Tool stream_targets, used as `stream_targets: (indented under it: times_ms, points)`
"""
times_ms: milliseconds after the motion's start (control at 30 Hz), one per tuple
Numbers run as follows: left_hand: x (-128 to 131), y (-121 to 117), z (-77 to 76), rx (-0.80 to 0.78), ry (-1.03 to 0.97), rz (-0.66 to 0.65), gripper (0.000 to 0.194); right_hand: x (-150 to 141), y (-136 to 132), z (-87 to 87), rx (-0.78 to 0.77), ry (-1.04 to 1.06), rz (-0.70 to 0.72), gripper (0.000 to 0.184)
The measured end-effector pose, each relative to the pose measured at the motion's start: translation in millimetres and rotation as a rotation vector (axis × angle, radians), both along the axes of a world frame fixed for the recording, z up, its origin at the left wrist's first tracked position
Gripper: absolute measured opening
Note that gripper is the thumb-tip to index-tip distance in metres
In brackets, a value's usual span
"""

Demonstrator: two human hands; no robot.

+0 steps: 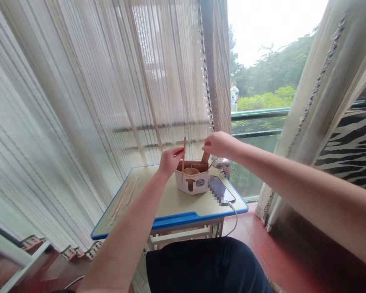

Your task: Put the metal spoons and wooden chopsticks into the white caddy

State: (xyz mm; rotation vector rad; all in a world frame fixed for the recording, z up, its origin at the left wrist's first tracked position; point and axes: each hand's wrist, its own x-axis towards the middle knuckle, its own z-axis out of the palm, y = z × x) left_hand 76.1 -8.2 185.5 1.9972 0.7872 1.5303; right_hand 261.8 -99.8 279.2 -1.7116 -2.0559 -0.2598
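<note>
The left hand [170, 159] is pinching a thin wooden stick [183, 156] between thumb and fingertips, holding it nearly upright with its lower end dipping down along the left side of a small white box [192, 182]. The right hand [218, 143] is hovering just above the back right corner of that box, its fingers curled together close over a brown wooden piece [205, 157] that is standing up out of the box; whether the fingertips are actually touching that piece cannot be told.

The box is sitting near the far middle of the counter [171, 203], a small pale top with a blue rim. Wooden partitions and a round wooden piece are showing inside it. Its front is carrying a brown mushroom-like figure and a small dark label, but the writing on the label is too small to read.

Just to the right of the box a phone [221, 190] is lying flat, its screen blurred, with a cable [234, 217] running off the near edge. Several more thin sticks [125, 197] are lying loose on the left part of the counter, well apart from the box. A bottle [234, 97] is standing on the window ledge beyond, its label unreadable.
</note>
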Motion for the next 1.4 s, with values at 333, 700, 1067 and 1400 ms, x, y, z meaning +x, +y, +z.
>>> stream_targets:
  times_ms: [333, 700, 1067, 1400]
  points:
    - [54.2, 14.6, 33.3, 0.144, 0.072, 0.012, 0.022, 31.4, 49.5, 40.9, 0.118, 0.345, 0.280, 0.015]
    - [64.4, 20.2, 34.0, -0.004, -0.035, -0.102, 0.030, 35.6, 66.1, 43.0, 0.217, 0.308, 0.317, 0.012]
    - [65.6, 41.3, -16.6, -0.175, 0.058, -0.102, 0.024, 59.9, 82.3, 45.7, 0.364, 0.527, 0.308, 0.015]
    - [86.8, 66.0, -55.0, -0.132, 0.163, -0.047, 0.015, 54.3, 88.0, 18.2, 0.313, 0.263, 0.246, 0.020]
